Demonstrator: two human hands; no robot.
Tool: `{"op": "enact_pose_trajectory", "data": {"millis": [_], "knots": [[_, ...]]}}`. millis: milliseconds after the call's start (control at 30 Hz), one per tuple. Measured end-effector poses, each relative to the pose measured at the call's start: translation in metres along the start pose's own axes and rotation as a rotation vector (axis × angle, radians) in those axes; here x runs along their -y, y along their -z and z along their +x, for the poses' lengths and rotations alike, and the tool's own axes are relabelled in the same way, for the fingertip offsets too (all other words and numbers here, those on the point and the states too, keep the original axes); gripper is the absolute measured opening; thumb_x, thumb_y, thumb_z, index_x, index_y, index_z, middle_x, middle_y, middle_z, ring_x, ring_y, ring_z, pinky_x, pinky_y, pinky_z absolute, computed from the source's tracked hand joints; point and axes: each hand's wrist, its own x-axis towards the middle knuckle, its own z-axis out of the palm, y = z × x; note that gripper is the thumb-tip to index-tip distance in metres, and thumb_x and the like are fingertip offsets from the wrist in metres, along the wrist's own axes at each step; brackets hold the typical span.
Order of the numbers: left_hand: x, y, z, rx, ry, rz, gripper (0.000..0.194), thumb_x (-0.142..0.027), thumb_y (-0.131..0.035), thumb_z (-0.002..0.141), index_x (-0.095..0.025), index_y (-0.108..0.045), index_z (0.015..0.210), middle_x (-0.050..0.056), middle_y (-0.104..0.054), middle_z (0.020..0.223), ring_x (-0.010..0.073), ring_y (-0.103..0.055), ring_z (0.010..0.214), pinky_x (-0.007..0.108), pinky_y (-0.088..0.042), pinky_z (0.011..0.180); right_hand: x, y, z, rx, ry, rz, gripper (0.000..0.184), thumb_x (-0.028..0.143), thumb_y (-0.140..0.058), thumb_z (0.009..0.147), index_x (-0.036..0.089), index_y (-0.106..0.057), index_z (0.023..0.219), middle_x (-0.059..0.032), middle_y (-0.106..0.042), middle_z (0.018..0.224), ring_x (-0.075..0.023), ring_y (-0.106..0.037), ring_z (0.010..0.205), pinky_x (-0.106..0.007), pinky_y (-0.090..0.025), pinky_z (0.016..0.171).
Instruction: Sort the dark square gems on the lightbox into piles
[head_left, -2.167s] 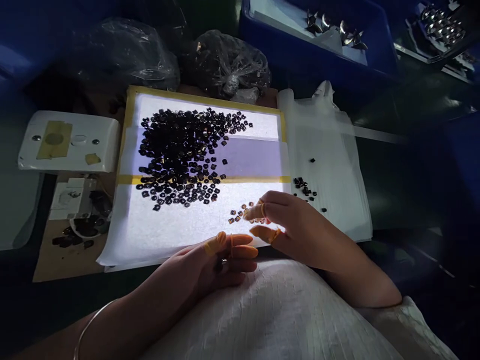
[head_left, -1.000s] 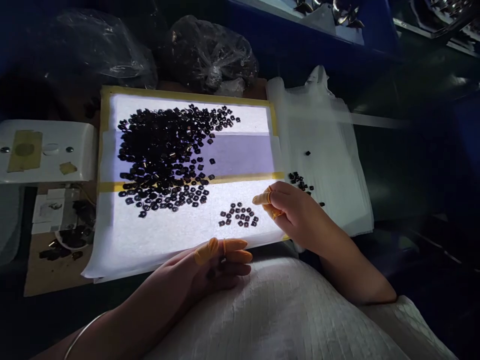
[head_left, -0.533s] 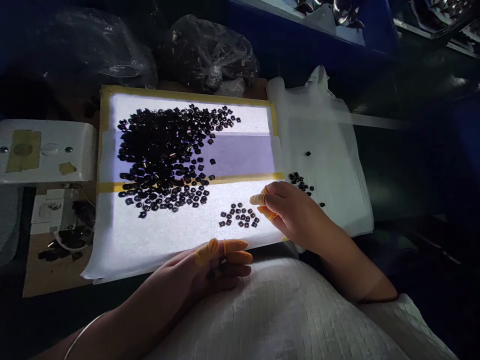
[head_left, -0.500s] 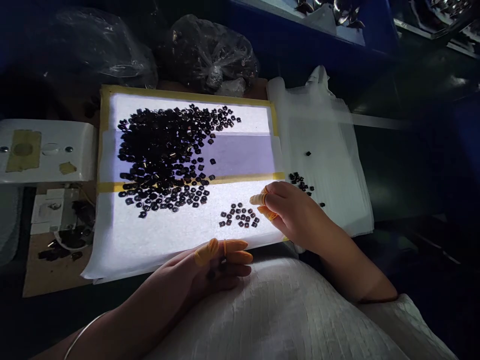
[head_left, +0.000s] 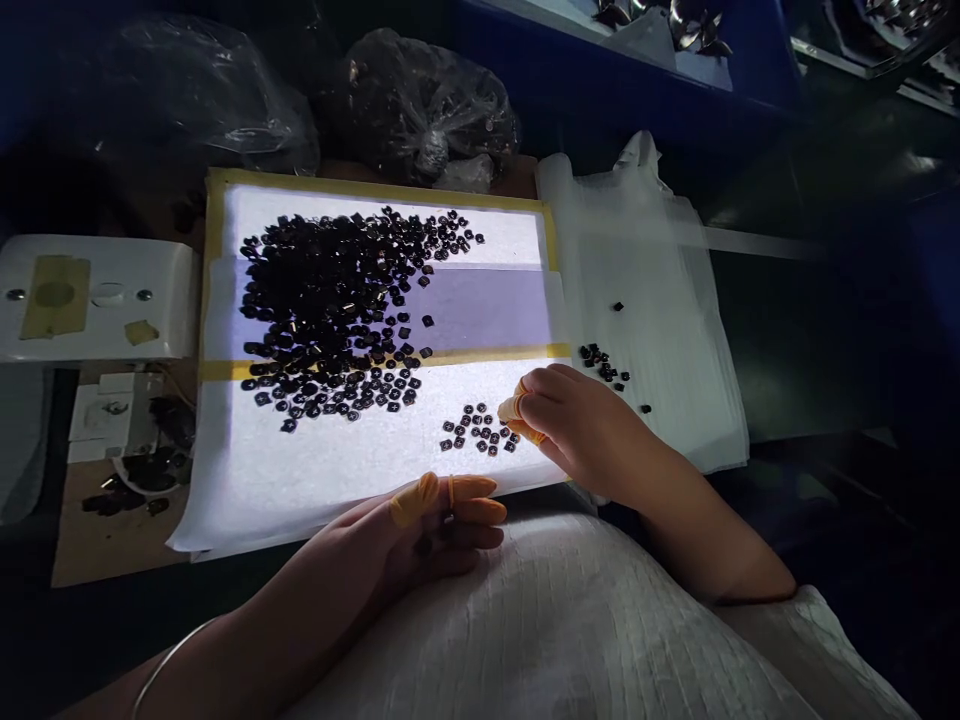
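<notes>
Yellow-orange finger cots cover several fingertips of both my hands. My right hand (head_left: 574,425) is over the lit sheet, its index finger and thumb curled close together at the right edge of a small group of square black parts (head_left: 478,428). Whether a part sits between those fingertips is hidden. My left hand (head_left: 435,525) rests palm up at the sheet's front edge, fingers curled in. Small dark pieces (head_left: 424,546) show dimly in its shaded palm. A large heap of the same black parts (head_left: 322,280) covers the left of the light panel (head_left: 495,305).
Right of the panel, white foam sheets (head_left: 652,250) carry several loose black parts (head_left: 600,362). Clear plastic bags (head_left: 435,110) lie behind. A white switch plate (head_left: 169,300) stands at left, and a blue bin (head_left: 637,75) with shiny metal pieces at the back.
The view has shifted left and closer since the first frame. My right hand drew back right, uncovering the small group, then its fingertips came down to the group's right edge. My left hand stayed nearly still.
</notes>
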Motion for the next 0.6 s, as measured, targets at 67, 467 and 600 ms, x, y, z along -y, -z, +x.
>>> {"op": "enact_pose_trajectory", "data": {"millis": [67,467,600], "knots": [[0.0002,0.0000,0.0002,0.011,-0.004,-0.007,0.043,-0.055,-0.064,0.096,-0.021,-0.080,0.116,0.011,-0.078,0.120,0.0272,-0.070,0.112,0.039,-0.054,0.100,0.0010,-0.0003,0.0012,0.001,-0.013,0.000,0.021,0.005,-0.047,0.099,0.016,-0.063,0.092,-0.0066,-0.062,0.093,-0.0189,-0.051,0.084,-0.033,-0.043,0.075],[-0.0010,-0.0004,-0.0012,0.030,-0.012,-0.033,0.043,-0.054,-0.065,0.096,-0.019,-0.081,0.115,0.010,-0.078,0.117,0.0253,-0.071,0.108,0.035,-0.056,0.095,0.0004,-0.0028,0.0009,0.000,0.029,-0.079,0.022,0.006,-0.045,0.100,0.017,-0.064,0.096,-0.0077,-0.062,0.093,-0.0195,-0.051,0.082,-0.034,-0.044,0.072],[-0.0006,-0.0001,0.0012,0.038,-0.015,-0.034,0.044,-0.055,-0.066,0.095,-0.018,-0.081,0.115,0.011,-0.078,0.116,0.0257,-0.071,0.108,0.036,-0.055,0.097,-0.0015,-0.0029,0.0018,-0.049,0.012,-0.027,0.021,0.010,-0.046,0.103,0.016,-0.062,0.090,-0.0072,-0.062,0.089,-0.0192,-0.052,0.080,-0.035,-0.046,0.074]]}}
